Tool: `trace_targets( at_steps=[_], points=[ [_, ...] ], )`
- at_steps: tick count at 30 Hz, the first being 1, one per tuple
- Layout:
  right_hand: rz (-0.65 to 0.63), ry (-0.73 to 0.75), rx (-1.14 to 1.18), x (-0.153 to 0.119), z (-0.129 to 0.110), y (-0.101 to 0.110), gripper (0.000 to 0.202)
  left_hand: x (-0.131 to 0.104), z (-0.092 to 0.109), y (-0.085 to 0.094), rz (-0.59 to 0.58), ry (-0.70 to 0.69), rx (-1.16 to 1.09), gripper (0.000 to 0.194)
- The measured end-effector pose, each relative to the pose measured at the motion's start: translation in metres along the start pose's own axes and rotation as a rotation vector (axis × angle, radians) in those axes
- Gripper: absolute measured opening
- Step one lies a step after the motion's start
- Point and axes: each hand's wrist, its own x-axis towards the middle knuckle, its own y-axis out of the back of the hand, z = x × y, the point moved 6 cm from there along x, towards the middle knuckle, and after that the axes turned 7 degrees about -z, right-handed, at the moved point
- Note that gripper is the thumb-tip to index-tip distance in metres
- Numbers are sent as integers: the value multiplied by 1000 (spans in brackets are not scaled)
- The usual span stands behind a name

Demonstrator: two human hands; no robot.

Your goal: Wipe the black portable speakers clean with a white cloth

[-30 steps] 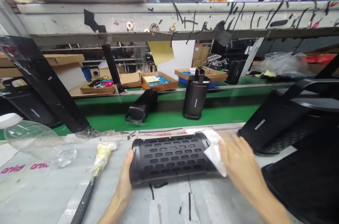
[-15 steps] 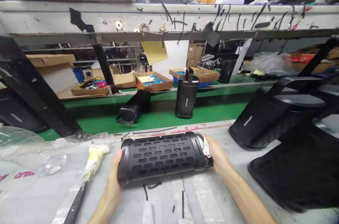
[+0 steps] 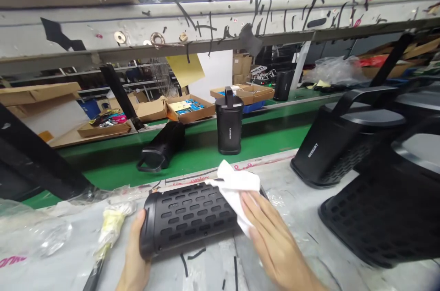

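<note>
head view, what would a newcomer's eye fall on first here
Likely the crumpled white cloth or tissue under the right hand, bright against the long black slotted speaker at lower centre, whose left end the left hand holds. Next, perhaps, the upright black speaker with white lettering on the green surface just beyond, then the large black speaker with a grey top at right.

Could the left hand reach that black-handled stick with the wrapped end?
Probably yes: the stick lies beside the left hand, with nothing visible between them, though it would likely first need to release the slotted black speaker.
</note>
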Motion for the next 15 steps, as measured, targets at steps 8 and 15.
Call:
trace_targets(
  at_steps=[8,15],
  points=[
    [396,-1157,665,-81,120,22,29,7,-6,5,-18,-2,-45,22],
    [268,-1198,1269,2,110,-57,25,-13,8,-10,-365,-497,-32,67]
  ],
)
